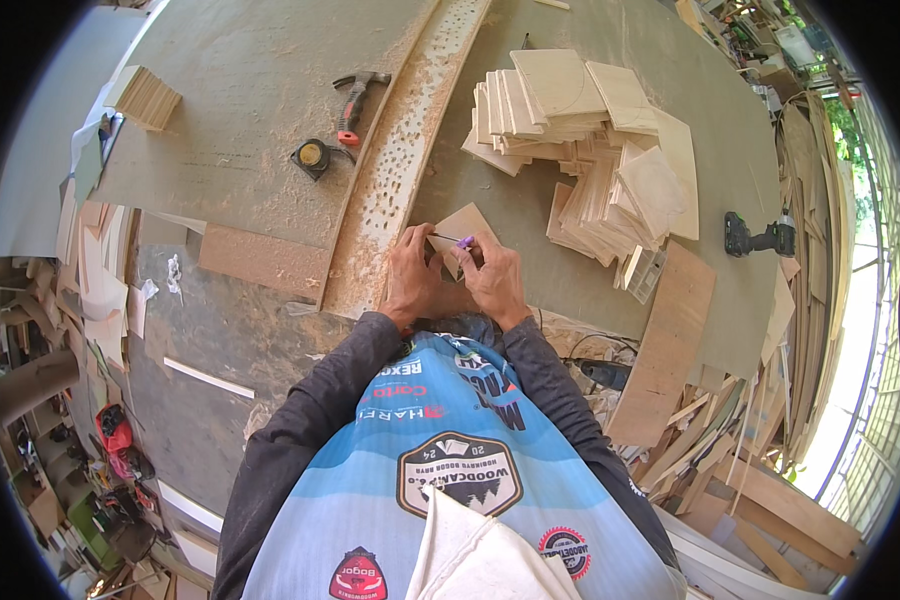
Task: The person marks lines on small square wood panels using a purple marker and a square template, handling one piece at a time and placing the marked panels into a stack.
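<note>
Close in front of my body, both hands are at a thin dark rod with a purple end (pixel 465 242); its exact kind is too small to tell. My right hand (pixel 497 278) pinches the purple end between thumb and fingers. At the rod's other tip are the closed fingers of my left hand (pixel 408 275), partly hiding it. Just beyond and beneath the fingers lies a square thin plywood piece (pixel 465 218), its near part covered by my hands. To the right, many similar plywood squares (pixel 610 190) are piled in leaning, fanned stacks on the table.
A sawdust-covered board with holes (pixel 410 135) runs away from me, left of my hands. Beyond its left edge lie a claw hammer (pixel 354 105) and a tape measure (pixel 312 157). Another plywood stack (pixel 142 98) stands far left. A cordless drill (pixel 760 236) lies right.
</note>
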A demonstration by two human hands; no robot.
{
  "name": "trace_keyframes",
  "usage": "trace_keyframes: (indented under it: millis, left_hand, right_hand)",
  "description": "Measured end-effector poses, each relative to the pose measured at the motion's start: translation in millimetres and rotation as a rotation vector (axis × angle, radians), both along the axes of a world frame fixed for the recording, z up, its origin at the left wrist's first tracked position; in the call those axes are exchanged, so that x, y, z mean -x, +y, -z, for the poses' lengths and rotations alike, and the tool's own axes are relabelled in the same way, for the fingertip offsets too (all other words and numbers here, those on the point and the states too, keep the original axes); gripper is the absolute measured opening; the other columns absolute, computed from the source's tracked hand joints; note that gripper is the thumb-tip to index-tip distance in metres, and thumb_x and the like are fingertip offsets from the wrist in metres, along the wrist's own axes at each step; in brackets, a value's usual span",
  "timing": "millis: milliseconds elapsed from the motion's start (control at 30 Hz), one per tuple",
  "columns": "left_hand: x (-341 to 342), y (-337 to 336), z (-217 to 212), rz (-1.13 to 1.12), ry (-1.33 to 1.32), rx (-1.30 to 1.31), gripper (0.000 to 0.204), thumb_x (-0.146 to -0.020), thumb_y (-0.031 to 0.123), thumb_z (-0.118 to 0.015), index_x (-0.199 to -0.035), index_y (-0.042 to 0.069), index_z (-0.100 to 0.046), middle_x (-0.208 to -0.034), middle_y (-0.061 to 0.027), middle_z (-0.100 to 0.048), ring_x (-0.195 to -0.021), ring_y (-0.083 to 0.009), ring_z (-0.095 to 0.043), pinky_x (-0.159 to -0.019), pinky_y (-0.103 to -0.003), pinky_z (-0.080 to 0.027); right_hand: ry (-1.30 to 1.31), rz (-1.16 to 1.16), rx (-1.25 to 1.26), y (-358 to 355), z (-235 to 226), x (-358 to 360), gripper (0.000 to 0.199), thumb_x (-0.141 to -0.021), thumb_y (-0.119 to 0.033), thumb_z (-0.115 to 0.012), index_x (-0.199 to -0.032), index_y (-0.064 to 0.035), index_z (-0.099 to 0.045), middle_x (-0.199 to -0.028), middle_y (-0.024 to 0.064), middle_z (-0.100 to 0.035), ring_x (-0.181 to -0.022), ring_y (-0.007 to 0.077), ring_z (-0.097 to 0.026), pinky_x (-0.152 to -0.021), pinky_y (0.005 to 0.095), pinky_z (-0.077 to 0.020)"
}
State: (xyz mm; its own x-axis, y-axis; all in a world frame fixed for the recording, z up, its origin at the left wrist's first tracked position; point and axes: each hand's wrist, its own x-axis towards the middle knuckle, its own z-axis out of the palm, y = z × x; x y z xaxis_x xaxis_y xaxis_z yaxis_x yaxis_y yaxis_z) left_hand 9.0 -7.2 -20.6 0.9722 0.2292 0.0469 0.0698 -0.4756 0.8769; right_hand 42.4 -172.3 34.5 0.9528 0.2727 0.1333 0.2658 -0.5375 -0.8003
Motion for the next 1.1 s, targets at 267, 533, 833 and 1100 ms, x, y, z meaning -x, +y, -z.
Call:
trace_keyframes:
  millis: [267, 533, 833, 1100]
  left_hand:
    - [0, -1, -2, 0.004, 0.003, 0.006, 0.049, -0.082, -0.005, -0.08, -0.128, 0.0, -0.063, -0.121, -0.0218, -0.069, -0.109, -0.045, -0.07, -0.091, -0.048, -0.058]
    - [-1, 0, 7, -0.012, -0.088, -0.106, 0.047, -0.082, -0.002, -0.085, -0.125, 0.002, -0.067, -0.118, -0.0164, -0.071, -0.074, -0.0285, -0.075, -0.071, -0.04, -0.06]
    - [0, -1, 0, -0.036, -0.099, -0.08, 0.049, -0.08, -0.002, -0.085, -0.125, 0.003, -0.068, -0.117, -0.0162, -0.072, -0.078, -0.0305, -0.073, -0.073, -0.041, -0.059]
    - [1, -4, -5, -0.058, -0.068, -0.048, 0.053, -0.08, -0.002, -0.084, -0.129, 0.003, -0.067, -0.121, -0.0167, -0.072, -0.08, -0.0315, -0.072, -0.074, -0.042, -0.059]
  right_hand:
    - [0.015, 0.009, -0.017, -1, 5, 0, 0.021, -0.101, -0.019, -0.078, -0.101, -0.0005, -0.069, -0.074, 0.0171, -0.073, -0.063, 0.0268, -0.074, -0.059, 0.0379, -0.054]
    - [0.019, 0.009, -0.019, 0, 1, 1, 0.02, -0.101, -0.017, -0.078, -0.102, 0.0001, -0.068, -0.074, 0.0172, -0.073, -0.064, 0.0271, -0.074, -0.059, 0.0377, -0.0544]
    - [0.005, -0.034, -0.035, -4, 14, -5, 0.017, -0.1, -0.014, -0.079, -0.103, 0.0001, -0.069, -0.081, 0.017, -0.076, -0.068, 0.0247, -0.075, -0.062, 0.0369, -0.0553]
    - [-0.012, -0.129, -0.006, -11, 3, -31, 0.017, -0.098, -0.012, -0.08, -0.104, -0.0011, -0.069, -0.085, 0.0184, -0.075, -0.073, 0.0317, -0.073, -0.065, 0.0408, -0.0557]
